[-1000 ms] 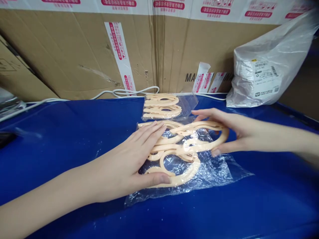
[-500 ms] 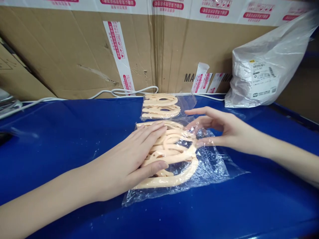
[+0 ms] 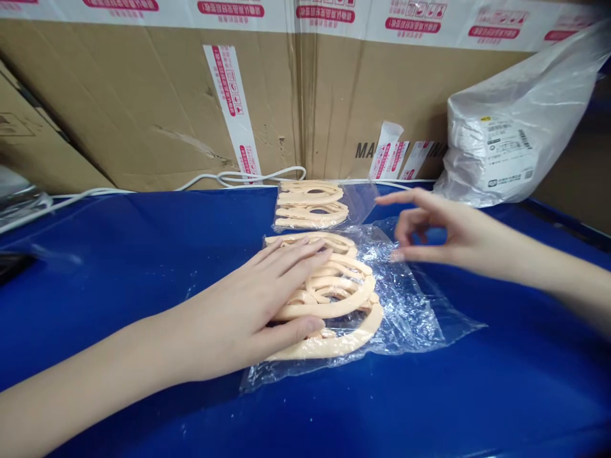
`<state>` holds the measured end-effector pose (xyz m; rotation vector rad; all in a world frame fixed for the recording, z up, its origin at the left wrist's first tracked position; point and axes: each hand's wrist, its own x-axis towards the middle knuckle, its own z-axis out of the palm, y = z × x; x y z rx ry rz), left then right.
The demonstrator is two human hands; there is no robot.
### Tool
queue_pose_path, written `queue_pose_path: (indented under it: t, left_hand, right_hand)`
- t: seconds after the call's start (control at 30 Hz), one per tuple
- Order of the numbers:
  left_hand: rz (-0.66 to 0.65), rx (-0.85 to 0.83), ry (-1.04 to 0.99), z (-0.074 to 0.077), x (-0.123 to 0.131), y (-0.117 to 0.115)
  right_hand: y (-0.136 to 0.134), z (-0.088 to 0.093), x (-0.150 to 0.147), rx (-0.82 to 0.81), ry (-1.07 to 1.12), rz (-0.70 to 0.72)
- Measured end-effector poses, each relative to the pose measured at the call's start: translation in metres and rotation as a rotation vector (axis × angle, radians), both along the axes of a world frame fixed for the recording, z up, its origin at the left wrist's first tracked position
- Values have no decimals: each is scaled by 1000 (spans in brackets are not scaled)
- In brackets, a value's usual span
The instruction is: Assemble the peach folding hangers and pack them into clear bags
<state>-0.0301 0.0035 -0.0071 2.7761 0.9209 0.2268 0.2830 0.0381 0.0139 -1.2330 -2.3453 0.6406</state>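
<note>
My left hand [image 3: 252, 305] lies flat across a clear plastic bag [image 3: 410, 318] of cream, curved plastic pieces that look like folding hangers [image 3: 334, 308]. Its fingers are stretched out and press on the left part of the pieces, covering some of them. To the right, my right hand [image 3: 429, 226] hovers over the bag's far right side with the index finger extended, the other fingers curled, and a gap to the thumb; nothing shows in it. Just behind lies a second, smaller-looking bag of similar cream pieces [image 3: 312, 194].
A blue surface [image 3: 119, 273] lies under everything. Large cardboard boxes [image 3: 167, 95] with printed tape stand along the back, and a white cable [image 3: 195, 184] runs at their foot. A white plastic bag with a label [image 3: 506, 146] stands at the back right.
My right hand has come away from the bagged cream pieces and moved right and up. The upper pieces have shifted slightly in the bag. My left hand stays pressed on it.
</note>
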Motion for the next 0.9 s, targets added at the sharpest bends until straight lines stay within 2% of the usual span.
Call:
queue_pose_path:
  t: [0.07, 0.1, 0.2, 0.3, 0.4, 0.47, 0.57, 0.63, 0.77, 0.9]
  left_hand:
    - [-37, 7, 24, 5, 4, -2]
    - [-46, 9, 34, 7, 7, -3]
    - [-72, -2, 71, 14, 16, -2]
    - [-114, -15, 98, 18, 25, 0]
    - [-146, -4, 83, 19, 34, 2]
    - [-165, 9, 64, 19, 41, 3]
    - [-204, 13, 42, 20, 52, 3]
    - [-228, 7, 25, 20, 58, 3]
    - [-257, 5, -33, 18, 62, 4]
    - [-216, 107, -180, 13, 61, 4]
  right_hand:
    - [8, 4, 14, 69, -128, -160]
    - [12, 4, 20, 53, -195, -233]
    - [17, -3, 29, -120, -243, -290]
    - [17, -11, 25, -231, -71, -184]
    - [13, -9, 18, -371, 125, -67]
    - [9, -2, 14, -427, 251, -74]
    - [2, 7, 10, -442, 453, -158]
    - [-2, 9, 8, -459, 544, -143]
    - [-6, 6, 4, -493, 513, 85]
    - [-10, 3, 2, -366, 357, 244]
